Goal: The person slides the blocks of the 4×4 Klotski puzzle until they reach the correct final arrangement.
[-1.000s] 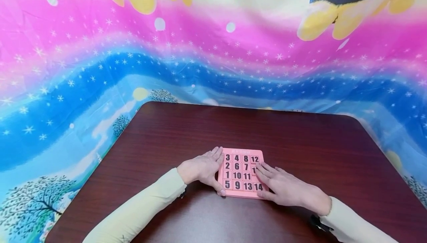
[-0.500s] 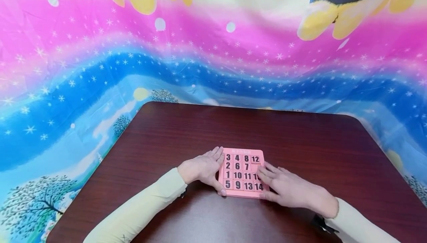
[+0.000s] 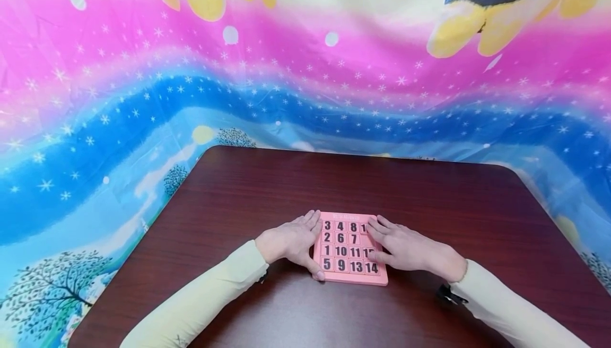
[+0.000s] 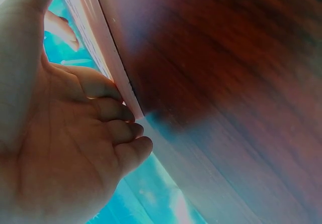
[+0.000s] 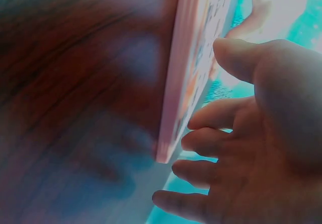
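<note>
A pink number slide puzzle [image 3: 353, 279] lies flat on the table. My left hand [image 3: 294, 239] rests along its left edge, fingertips at the far corner and thumb at the near one. My right hand [image 3: 406, 244] reaches in from the right, fingers stretched over the top-right tile [image 3: 364, 227], of which only a "1" shows. Its thumb tip is by the 15 tile [image 3: 367, 252], partly covering it. Right of the 7 tile [image 3: 354, 238] is a vacant slot. In the right wrist view the puzzle's side [image 5: 173, 93] stands beside my spread fingers [image 5: 201, 142].
The dark brown wooden table [image 3: 267, 189] has rounded far corners. Behind and beside it hangs a colourful cloth [image 3: 305, 88] printed with snowflakes and trees. A black wrist device [image 3: 451, 296] sits under my right sleeve [image 3: 496, 295].
My right hand has slid the 15 tile toward me, so the vacant slot has shifted one row up. It has then moved farther away, over the top-right tile. My left hand stays put.
</note>
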Demonstrator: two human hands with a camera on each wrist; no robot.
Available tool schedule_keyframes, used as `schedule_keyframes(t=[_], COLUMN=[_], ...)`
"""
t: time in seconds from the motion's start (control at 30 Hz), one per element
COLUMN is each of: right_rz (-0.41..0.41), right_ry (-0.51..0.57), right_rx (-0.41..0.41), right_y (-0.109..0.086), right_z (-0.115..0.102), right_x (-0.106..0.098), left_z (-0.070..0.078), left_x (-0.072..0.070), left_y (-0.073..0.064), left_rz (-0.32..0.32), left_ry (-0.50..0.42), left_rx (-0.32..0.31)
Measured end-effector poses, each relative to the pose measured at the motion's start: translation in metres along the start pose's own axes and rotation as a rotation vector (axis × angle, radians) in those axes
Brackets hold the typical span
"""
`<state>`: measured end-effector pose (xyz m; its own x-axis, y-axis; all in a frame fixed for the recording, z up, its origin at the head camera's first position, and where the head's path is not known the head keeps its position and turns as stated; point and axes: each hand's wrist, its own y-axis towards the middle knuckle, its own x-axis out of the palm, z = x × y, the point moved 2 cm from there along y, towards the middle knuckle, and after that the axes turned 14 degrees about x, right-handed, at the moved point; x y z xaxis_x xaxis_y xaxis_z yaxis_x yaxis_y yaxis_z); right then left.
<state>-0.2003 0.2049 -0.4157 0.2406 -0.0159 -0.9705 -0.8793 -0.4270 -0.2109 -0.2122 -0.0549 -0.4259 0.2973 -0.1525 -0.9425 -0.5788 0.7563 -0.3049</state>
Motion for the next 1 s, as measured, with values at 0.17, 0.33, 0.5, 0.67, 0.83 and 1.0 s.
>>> schedule_keyframes(t=[0.17, 0.33, 0.5, 0.67, 0.83, 1.0], right_rz=[-0.006, 0.004, 0.019, 0.007, -0.001, 0.019], right_ry=[-0.005, -0.026, -0.035, -0.038, -0.027, -0.030], right_rx=[0.010, 0.017, 0.021, 0.019, 0.016, -0.002], right_y=[0.001, -0.005, -0.018, -0.030, -0.031, -0.018], right_z=[0.003, 0.001, -0.006, -0.013, -0.015, -0.016], right_x=[0.006, 0.012, 0.016, 0.018, 0.013, 0.005], left_z=[0.000, 0.000, 0.000, 0.001, 0.001, 0.001], left_x=[0.000, 0.000, 0.000, 0.000, 0.000, 0.001], left_y=[0.000, 0.000, 0.000, 0.000, 0.000, 0.000], left_rz=[-0.001, -0.006, -0.003, -0.004, -0.007, -0.005], left_ry=[0.005, 0.003, 0.006, 0.022, 0.026, 0.017], left_rx=[0.002, -0.006, -0.005, -0.003, -0.003, -0.004])
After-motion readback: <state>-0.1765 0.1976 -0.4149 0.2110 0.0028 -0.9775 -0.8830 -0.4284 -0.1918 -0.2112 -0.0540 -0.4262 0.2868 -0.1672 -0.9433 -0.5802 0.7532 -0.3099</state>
